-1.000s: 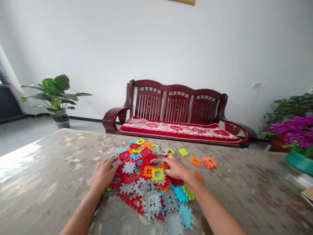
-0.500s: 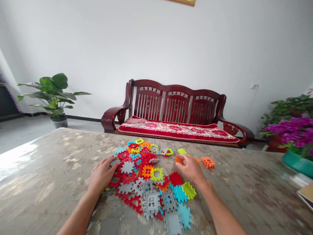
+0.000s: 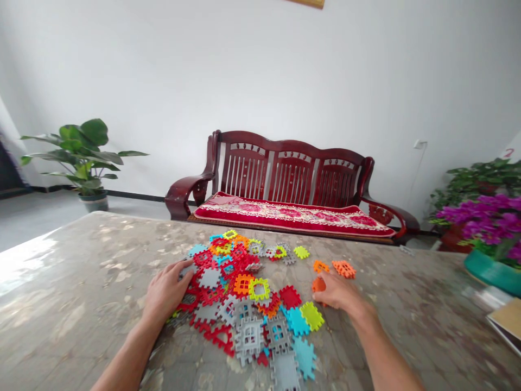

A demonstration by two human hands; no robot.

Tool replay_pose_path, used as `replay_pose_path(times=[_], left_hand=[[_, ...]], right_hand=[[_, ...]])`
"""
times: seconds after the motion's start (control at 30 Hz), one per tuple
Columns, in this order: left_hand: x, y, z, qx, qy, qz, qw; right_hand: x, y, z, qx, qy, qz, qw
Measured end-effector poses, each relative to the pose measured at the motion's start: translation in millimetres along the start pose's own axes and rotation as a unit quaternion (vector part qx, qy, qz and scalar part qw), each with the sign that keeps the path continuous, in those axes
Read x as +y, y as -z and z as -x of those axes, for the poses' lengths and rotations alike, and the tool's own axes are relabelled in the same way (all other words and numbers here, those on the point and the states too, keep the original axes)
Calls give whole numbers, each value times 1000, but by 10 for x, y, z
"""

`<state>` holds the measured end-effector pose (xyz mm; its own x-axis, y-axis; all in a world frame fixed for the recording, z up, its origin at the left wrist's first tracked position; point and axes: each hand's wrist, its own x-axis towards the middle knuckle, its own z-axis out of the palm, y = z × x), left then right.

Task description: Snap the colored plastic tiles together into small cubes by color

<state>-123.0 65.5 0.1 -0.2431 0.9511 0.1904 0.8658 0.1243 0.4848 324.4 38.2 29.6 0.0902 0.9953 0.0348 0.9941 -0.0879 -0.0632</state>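
Gripping 1 orange piece (image 3: 318, 284) between thumb and fingers, the right hand (image 3: 338, 293) is low over the table (image 3: 407, 309), to the right of the heap of notched pieces (image 3: 209, 278) and near 2 flat orange tiles (image 3: 344, 269); the left hand (image 3: 166, 289), its fingers parted and loosely bent, rests on the heap's left edge; a teal pot (image 3: 490, 273) at right contains purple flowers (image 3: 488, 217); a greenish pot (image 3: 94, 202) at left contains a leafy plant (image 3: 83, 155).
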Motion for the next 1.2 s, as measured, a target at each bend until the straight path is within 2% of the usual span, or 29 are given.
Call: replay_pose_path(times=[0.13,0.23,0.37,0.43,0.53,0.67,0.83,1.0,1.2], left_hand=[[-4,-9,4,4,-4,3,1000],[-2,-16,12,4,-6,3,1000],[1,-16,16,-2,-2,-3,1000],[3,-13,15,-6,1,-4,1000],[6,-6,12,-10,1,-3,1000],[5,-2,7,-13,7,-8,1000],[-16,-21,-14,-10,2,-6,1000],[-20,-26,-17,1,-5,2,1000],[-27,-18,-12,-10,-6,2,1000]], right_hand=[[-121,-31,-27,12,33,4,999],[-155,-43,-75,26,48,-32,998],[-21,-97,-180,66,22,-110,991],[81,-148,-227,113,-2,-89,990],[183,-241,-254,160,3,-20,987],[182,-306,-217,139,9,21,990],[137,-269,-170,129,-19,35,991],[151,-294,-198,141,-41,1,989],[190,-423,-313,178,-23,-71,981]])
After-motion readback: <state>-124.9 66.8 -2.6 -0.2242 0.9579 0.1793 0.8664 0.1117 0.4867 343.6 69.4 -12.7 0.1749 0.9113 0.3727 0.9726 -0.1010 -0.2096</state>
